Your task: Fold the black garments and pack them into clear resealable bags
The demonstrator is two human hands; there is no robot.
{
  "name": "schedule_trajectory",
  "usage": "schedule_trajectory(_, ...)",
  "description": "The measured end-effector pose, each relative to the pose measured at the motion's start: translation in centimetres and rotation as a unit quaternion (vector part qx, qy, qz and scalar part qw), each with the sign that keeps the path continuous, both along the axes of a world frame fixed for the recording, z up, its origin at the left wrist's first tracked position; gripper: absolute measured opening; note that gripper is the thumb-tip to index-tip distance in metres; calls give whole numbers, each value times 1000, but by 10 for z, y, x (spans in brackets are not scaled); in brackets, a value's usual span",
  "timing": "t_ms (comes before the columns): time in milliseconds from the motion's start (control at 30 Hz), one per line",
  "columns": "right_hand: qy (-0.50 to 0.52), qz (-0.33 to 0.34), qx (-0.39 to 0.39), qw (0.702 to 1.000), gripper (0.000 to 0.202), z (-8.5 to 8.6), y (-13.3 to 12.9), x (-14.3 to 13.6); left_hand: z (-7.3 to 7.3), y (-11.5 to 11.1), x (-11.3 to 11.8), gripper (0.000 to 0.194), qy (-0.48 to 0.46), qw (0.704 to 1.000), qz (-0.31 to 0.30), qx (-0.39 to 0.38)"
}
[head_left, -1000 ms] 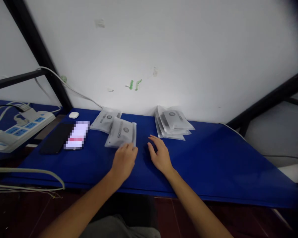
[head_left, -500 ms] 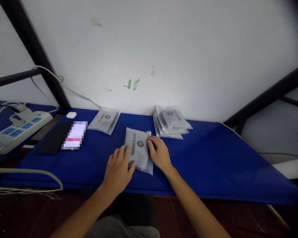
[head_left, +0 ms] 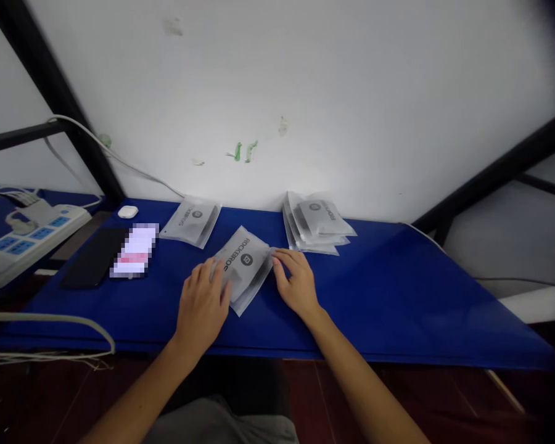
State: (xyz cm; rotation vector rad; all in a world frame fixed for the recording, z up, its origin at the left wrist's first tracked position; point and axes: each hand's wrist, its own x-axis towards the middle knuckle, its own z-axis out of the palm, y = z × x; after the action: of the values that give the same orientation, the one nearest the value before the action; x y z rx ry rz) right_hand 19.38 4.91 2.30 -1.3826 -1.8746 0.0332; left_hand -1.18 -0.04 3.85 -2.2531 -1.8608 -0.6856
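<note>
A frosted zip bag with dark ROCKBROS lettering and a round logo lies slanted on the blue table, something darker showing faintly inside. My left hand rests over its lower left edge, fingers slightly spread and thumb apart on the bag's surface. At the bag's right corner, the thumb and fingertips of my right hand are pinched on the edge. Behind it on the left lies a similar bag. Several more bags form a stack at the back right, against the wall.
On the left are a black phone-like slab, a lit phone with a blurred screen and a small white case. A white power strip with cables stands beyond. Black metal bars flank the blue table.
The bag between my hands has turned clockwise and shifted a little left. My left hand has moved left with it, while my right hand stays at its right corner.
</note>
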Motion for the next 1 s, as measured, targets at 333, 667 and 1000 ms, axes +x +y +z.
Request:
schedule_trajectory(333, -134, -34, -67, 988, 37, -10, 5, 5, -12, 1, 9, 60, -20, 998, -34, -58)
schedule_trajectory(667, -206, -58, -39, 976, 36, 1, -15, 3, -14, 20, -7, 53, -16, 994, -89, -67)
schedule_trajectory(1000, -136, 25, -65, 988, 16, 1, -39, 8, -15, 19, 7, 44, 36, 983, -180, -28)
